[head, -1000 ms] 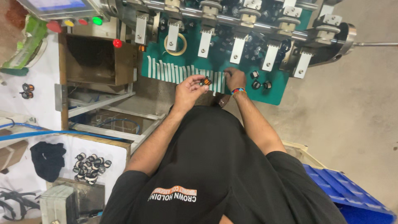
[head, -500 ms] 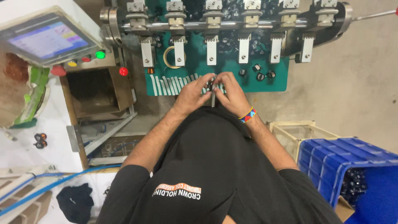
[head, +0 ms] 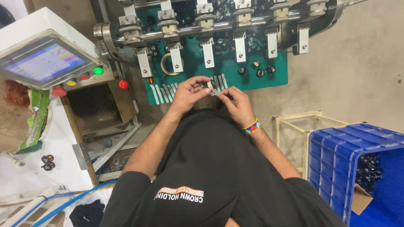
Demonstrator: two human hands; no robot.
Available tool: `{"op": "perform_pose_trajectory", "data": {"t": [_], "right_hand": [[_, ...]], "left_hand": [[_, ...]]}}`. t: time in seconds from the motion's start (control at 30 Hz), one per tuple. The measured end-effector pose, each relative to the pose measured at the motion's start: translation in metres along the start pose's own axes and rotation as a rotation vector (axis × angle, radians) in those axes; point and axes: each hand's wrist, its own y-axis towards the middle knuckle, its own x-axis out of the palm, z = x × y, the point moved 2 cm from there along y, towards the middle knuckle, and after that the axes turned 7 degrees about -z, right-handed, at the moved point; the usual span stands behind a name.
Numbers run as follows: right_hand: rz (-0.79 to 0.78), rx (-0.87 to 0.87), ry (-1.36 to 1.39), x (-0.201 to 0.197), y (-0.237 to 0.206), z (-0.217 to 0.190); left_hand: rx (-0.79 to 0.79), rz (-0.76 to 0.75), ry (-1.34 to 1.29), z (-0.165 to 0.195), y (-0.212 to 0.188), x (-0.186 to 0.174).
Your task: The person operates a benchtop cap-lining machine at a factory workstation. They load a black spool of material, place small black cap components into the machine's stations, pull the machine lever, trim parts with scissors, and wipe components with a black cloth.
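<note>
My left hand (head: 190, 93) and my right hand (head: 236, 103) meet in front of my chest over the near edge of a green work surface (head: 235, 73). Both pinch a small dark ring-shaped part with a pale strip (head: 211, 87) between the fingertips. My right wrist wears a coloured beaded band. A row of pale strips (head: 166, 90) lies on the green surface just left of my left hand. Above them stands a machine with a row of metal clamp heads (head: 208, 29) on a shaft.
A control box with a touch screen (head: 44, 63) and coloured buttons stands at the left. A tape roll (head: 168, 63) and small black rings (head: 256, 69) lie on the green surface. A blue crate (head: 345, 168) holding dark parts sits at the right, beside a pale wooden frame (head: 294, 122).
The view has tilted and shifted, with the machine now higher in frame. My hands came together from the green surface and drew back toward my chest, holding the small part between them.
</note>
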Motion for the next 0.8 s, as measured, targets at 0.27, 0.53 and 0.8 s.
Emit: {"op": "perform_pose_trajectory", "data": {"t": [0.27,0.53,0.8], "right_hand": [[0.114,-0.464,-0.287,-0.034,0.024,-0.021],[-0.099,-0.298,0.07,-0.101,0.026,0.003],[-0.316,-0.547,-0.06,-0.148,0.039,0.008]], "left_hand": [[-0.242,-0.124,-0.605,-0.02,0.001,0.017],[-0.059,-0.023,-0.241,-0.04,0.019,0.067],[-0.039,0.038,-0.572,-0.064,0.039,0.103]]}}
